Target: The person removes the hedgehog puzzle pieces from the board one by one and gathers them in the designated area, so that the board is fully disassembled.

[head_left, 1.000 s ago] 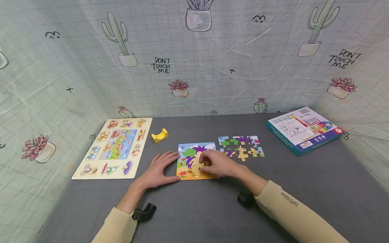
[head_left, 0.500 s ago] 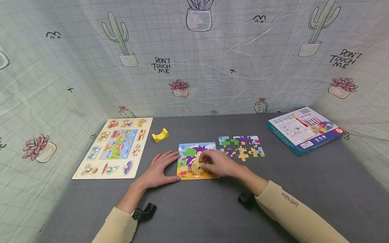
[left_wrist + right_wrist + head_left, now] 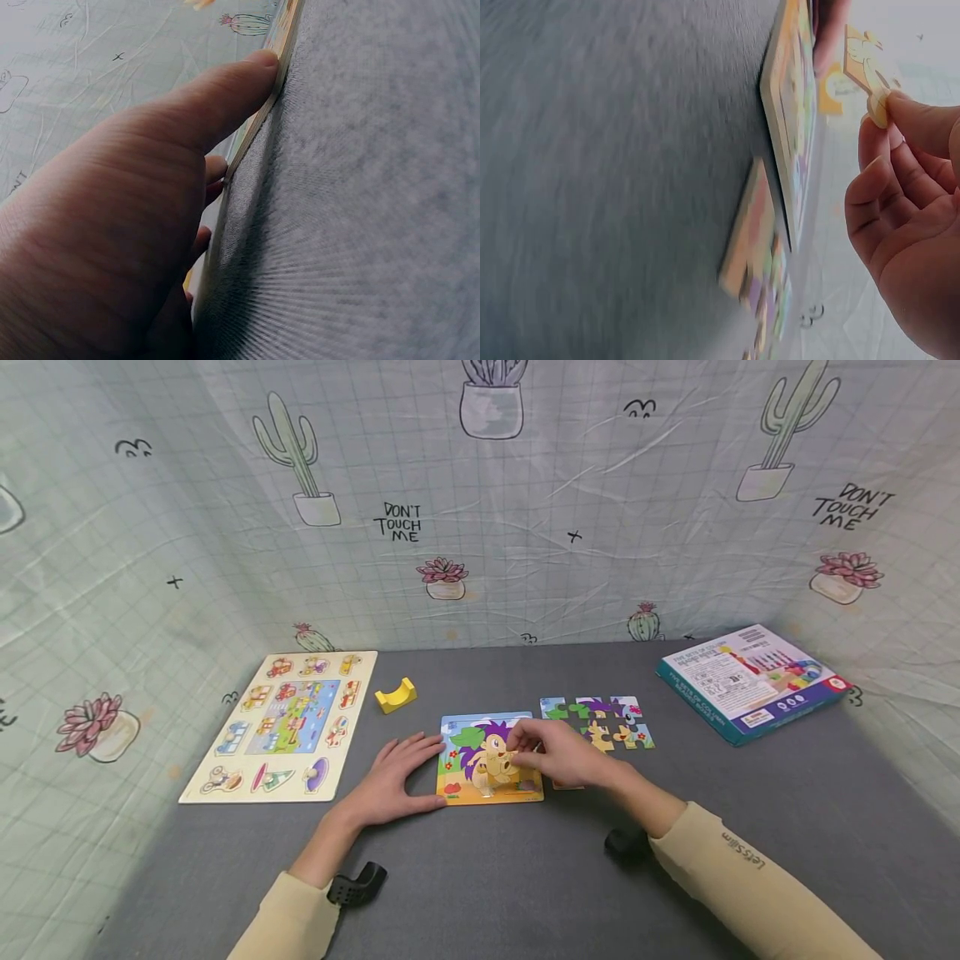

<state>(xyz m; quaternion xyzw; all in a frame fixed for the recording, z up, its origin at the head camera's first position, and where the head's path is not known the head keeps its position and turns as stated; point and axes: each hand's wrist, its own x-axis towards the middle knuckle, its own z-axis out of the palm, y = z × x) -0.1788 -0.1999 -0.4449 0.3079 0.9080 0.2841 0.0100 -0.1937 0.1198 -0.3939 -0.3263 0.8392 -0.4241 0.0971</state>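
A jigsaw board [image 3: 455,790] with a purple-spined hedgehog picture lies on the grey table in the head view. My left hand [image 3: 392,781] rests at its left edge, fingers and thumb extended and touching it. My right hand [image 3: 564,752] is over the board's right side. In the right wrist view, thumb and forefinger pinch a yellowish puzzle piece [image 3: 864,61] by one end, held above the board. Just right of the board lie several loose puzzle pieces [image 3: 599,737], some hidden behind the right hand.
A larger wooden picture board [image 3: 350,727] lies to the left. Between the boards, farther back, sits a yellow curved block [image 3: 395,696]. A flat teal-edged box [image 3: 750,681] lies at the back right. A patterned cloth hangs behind and at the sides.
My right hand has shifted to the right with the puzzle piece, uncovering more of the hedgehog and covering some loose pieces. My left hand stays put.
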